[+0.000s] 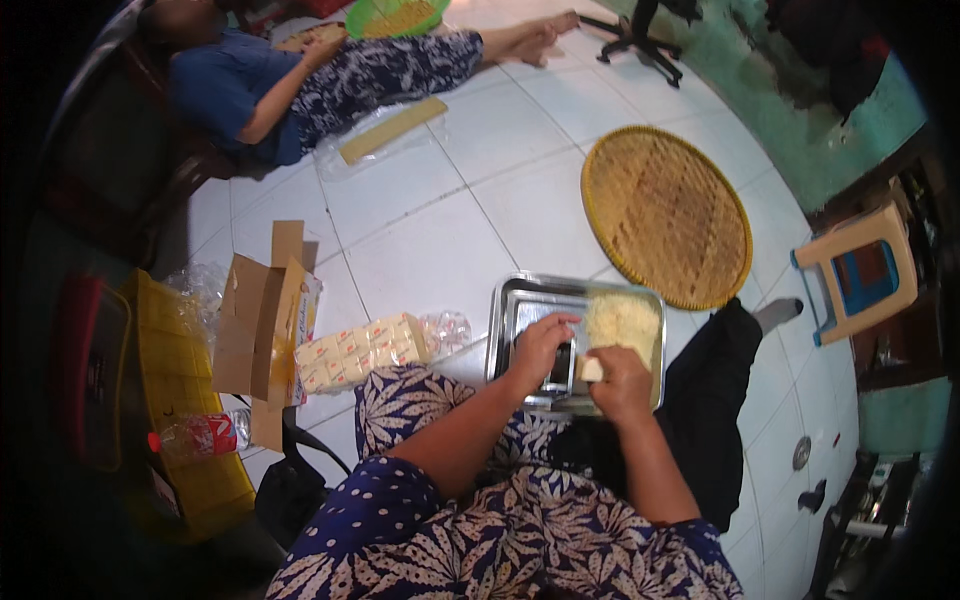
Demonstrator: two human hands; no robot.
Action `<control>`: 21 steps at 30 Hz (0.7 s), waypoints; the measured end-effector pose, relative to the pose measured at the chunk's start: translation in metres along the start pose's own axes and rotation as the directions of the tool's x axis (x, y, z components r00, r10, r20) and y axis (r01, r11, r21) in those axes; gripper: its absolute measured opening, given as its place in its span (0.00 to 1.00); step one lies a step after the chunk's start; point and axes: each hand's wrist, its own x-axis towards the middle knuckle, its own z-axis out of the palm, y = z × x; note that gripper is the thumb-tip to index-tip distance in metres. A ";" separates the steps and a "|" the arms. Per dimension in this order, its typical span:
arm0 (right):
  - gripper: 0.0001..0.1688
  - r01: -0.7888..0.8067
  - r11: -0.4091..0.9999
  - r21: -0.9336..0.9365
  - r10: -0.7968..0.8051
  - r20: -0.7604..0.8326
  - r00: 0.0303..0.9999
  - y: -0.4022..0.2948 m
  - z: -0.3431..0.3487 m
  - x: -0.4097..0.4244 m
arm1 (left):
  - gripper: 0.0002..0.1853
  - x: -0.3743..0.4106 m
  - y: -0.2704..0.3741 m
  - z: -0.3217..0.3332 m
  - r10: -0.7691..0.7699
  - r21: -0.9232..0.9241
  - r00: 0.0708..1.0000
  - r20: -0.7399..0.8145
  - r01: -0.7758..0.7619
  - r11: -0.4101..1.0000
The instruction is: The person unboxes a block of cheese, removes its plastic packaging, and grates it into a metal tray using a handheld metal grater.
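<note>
My right hand [624,384] grips a pale block of cheese [591,368] against the side of a metal grater [560,367]. My left hand [538,351] is on the grater's other side, steadying it; the thumb's hold is partly hidden. The grater rests in a rectangular stainless steel tray [504,307] in front of my lap. A heap of grated cheese [621,321] fills the tray's right part, just beyond my right hand.
Left of the tray lie wrapped blocks [360,352], clear plastic [447,331] and an opened cardboard box [251,322]. A plastic bottle [202,433] lies near a yellow crate [161,375]. Beyond are a round woven bamboo tray [667,217], a stool [862,270] and a seated person [232,90].
</note>
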 end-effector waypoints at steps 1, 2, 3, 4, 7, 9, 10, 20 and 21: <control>0.16 0.023 1.000 -0.007 -0.023 -0.011 1.000 -0.001 -0.007 0.003 | 0.17 0.003 -0.002 0.002 0.035 -0.012 0.999 0.002 -0.035 0.999; 0.15 -0.003 0.999 -0.041 0.003 0.002 1.000 -0.003 -0.002 0.002 | 0.18 0.001 -0.003 0.003 0.048 -0.016 0.999 0.000 -0.048 0.999; 0.15 -0.027 0.996 -0.086 0.028 0.008 1.000 -0.008 0.002 0.002 | 0.18 0.001 -0.002 0.005 0.057 -0.032 0.998 0.009 -0.057 0.998; 0.15 -0.045 0.990 -0.130 0.048 0.013 0.999 -0.009 0.006 0.002 | 0.19 0.001 0.000 0.005 0.065 -0.018 0.998 0.028 -0.064 0.998; 0.14 -0.135 0.970 -0.202 0.151 0.069 0.986 0.014 0.046 -0.002 | 0.19 0.005 0.000 0.006 0.111 -0.044 0.992 0.067 -0.108 0.993; 0.15 -0.131 0.967 -0.219 0.162 0.134 0.978 0.025 0.057 -0.004 | 0.19 0.004 0.000 0.006 0.105 -0.013 0.992 0.068 -0.105 0.994; 0.16 -0.125 0.969 -0.213 0.162 0.165 0.973 0.029 0.059 -0.003 | 0.18 0.005 0.001 0.007 0.105 -0.056 0.994 0.031 -0.103 0.993; 0.21 0.043 0.999 0.028 -0.043 -0.005 0.999 -0.013 -0.009 0.006 | 0.13 0.001 -0.010 0.007 0.134 -0.052 0.980 -0.144 -0.143 0.988; 0.21 0.028 1.000 0.005 -0.027 -0.036 0.999 -0.015 -0.007 0.006 | 0.14 0.002 -0.011 0.008 0.169 0.001 0.975 -0.141 -0.170 0.985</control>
